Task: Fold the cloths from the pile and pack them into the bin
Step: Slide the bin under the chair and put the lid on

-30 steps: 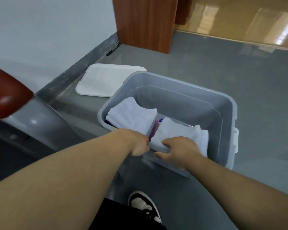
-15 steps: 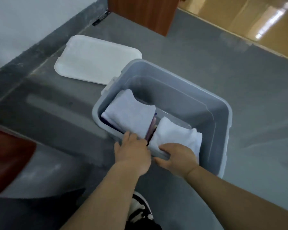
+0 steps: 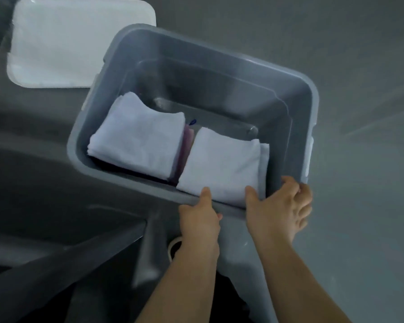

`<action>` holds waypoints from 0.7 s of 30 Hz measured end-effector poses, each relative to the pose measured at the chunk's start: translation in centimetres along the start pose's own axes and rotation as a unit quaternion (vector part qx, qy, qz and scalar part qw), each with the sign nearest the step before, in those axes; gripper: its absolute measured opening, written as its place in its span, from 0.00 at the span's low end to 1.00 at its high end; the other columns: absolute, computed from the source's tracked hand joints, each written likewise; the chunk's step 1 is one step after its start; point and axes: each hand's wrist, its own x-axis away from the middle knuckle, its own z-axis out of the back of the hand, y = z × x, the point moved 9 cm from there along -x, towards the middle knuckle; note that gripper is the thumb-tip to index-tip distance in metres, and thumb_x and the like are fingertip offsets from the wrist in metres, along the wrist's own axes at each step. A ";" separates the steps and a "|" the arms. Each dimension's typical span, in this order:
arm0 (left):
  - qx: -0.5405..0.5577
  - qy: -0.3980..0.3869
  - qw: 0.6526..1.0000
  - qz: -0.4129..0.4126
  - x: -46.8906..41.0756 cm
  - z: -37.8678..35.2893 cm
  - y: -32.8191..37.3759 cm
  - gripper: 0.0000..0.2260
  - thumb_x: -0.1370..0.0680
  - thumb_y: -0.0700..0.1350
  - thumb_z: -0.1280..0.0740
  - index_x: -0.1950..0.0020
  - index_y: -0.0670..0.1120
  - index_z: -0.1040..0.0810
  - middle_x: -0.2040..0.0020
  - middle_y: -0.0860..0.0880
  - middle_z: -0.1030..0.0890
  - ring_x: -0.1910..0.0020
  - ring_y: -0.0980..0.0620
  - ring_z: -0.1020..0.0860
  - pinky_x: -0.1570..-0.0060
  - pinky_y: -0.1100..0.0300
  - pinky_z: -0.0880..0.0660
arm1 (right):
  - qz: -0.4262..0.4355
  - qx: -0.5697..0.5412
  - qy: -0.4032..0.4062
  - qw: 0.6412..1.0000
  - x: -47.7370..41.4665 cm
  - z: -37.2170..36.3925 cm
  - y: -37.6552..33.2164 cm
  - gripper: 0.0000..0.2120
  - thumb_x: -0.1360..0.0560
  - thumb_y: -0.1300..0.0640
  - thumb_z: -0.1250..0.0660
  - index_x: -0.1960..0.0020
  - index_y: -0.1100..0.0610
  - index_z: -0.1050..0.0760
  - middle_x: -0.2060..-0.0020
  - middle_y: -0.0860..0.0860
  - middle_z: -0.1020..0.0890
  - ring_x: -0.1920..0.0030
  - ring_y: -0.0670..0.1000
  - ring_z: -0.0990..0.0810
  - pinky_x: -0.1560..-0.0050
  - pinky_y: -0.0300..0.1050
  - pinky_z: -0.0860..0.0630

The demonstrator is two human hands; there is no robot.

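Head camera looks steeply down on a grey plastic bin (image 3: 219, 75) standing on a grey floor (image 3: 359, 66), its long sides running slantwise across the view. Inside, against the near wall, lie two stacks of folded cloths side by side. The left stack (image 3: 140, 138) has a white cloth on top with darker cloth showing at its lower edge; the right stack (image 3: 222, 164) is white on top, with a second pale layer peeping out along its right side. Between the two stacks stand purple cloths (image 3: 184, 150) on edge, pressed between them. The far half of the bin's bottom is bare. The left hand (image 3: 200, 220) grips the near rim about midway along, thumb hooked over the rim and pointing into the bin just beside the right stack, the other fingers hidden below the rim. The right hand (image 3: 278, 210) holds the near right corner, thumb laid inside the rim by the right stack's edge, fingers curled round the outside of the corner. A white lid (image 3: 75, 40) lies flat on the floor beyond the bin's far left corner, close beside it.
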 end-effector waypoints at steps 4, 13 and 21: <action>0.004 0.044 0.999 -0.017 -1.1 -1.2 -1.3 0.16 0.23 0.58 0.30 0.52 0.47 0.30 0.48 0.35 0.19 0.49 0.34 0.19 0.44 0.40 0.22 | -0.010 -0.033 0.042 0.999 -3.3 1.6 0.1 0.42 0.24 0.44 0.28 0.19 0.54 0.47 0.19 0.54 0.48 0.23 0.61 0.44 0.25 0.62 0.44; 0.012 0.072 0.992 -0.099 -1.7 4.4 1.5 0.12 0.23 0.55 0.30 0.54 0.47 0.26 0.60 0.45 0.22 0.61 0.46 0.24 0.52 0.48 0.26 | -0.013 -0.057 -0.074 0.996 -3.4 -1.0 0.3 0.24 0.20 0.63 0.41 0.24 0.60 0.37 0.28 0.58 0.32 0.38 0.66 0.25 0.48 0.54 0.30; -0.056 0.060 0.996 -0.031 0.6 5.6 1.5 0.10 0.20 0.48 0.32 0.43 0.47 0.28 0.43 0.42 0.19 0.44 0.41 0.20 0.39 0.43 0.23 | 0.109 0.005 -0.271 0.956 0.9 -7.1 -8.5 0.07 0.18 0.53 0.39 0.46 0.56 0.26 0.54 0.53 0.22 0.55 0.56 0.26 0.59 0.47 0.33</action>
